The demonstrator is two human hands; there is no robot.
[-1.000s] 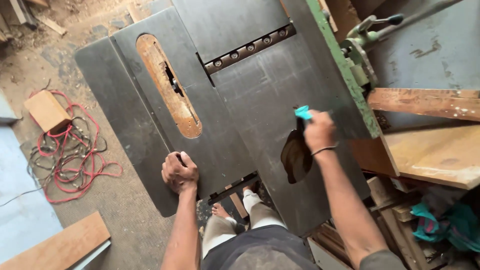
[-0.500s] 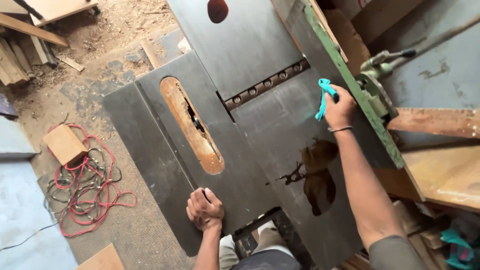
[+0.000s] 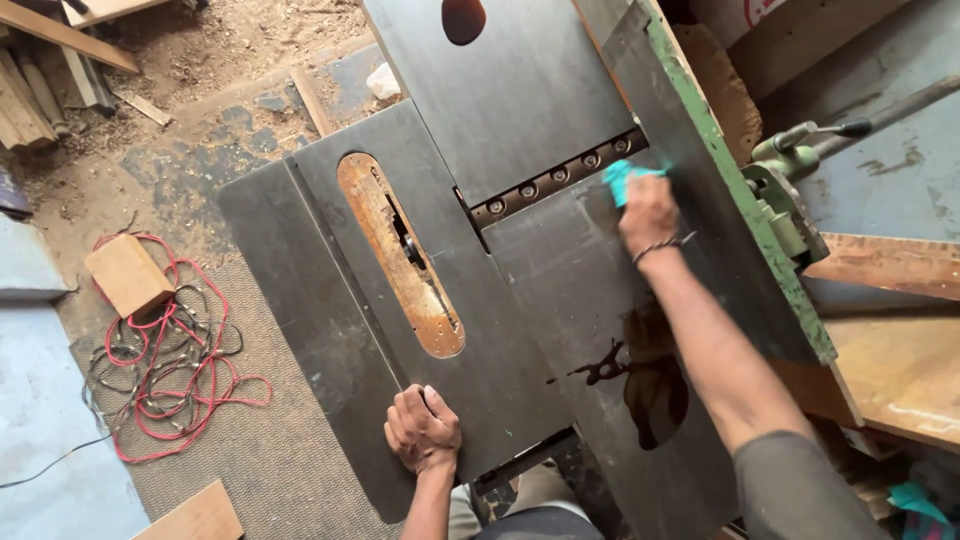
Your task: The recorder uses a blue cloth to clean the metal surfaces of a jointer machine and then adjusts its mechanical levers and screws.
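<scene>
A dark steel saw table (image 3: 560, 300) fills the middle of the view, standing on a sawdust-strewn workshop floor (image 3: 230, 60). A rusty oval insert (image 3: 400, 255) with the blade slot sits in the table's left half; a row of bolts (image 3: 555, 180) crosses the top just right of the insert, and a green fence (image 3: 745, 200) runs down the table's right edge. Left of the table, on the floor, lie a tangle of red and black wire (image 3: 165, 370) and a small wooden block (image 3: 127, 274). Right of the table are wooden boards (image 3: 890, 330).

The right hand (image 3: 650, 212) is closed around a teal cloth (image 3: 625, 178), pressing it onto the table near the right end of the bolt row, close to the fence. The cloth sticks out past the knuckles, toward the table's far side. A dark wet patch (image 3: 650, 370) lies on the table beneath the forearm.

The left hand (image 3: 423, 430) is curled into a loose fist, gripping the table's near edge below the insert, well apart from the cloth.
</scene>
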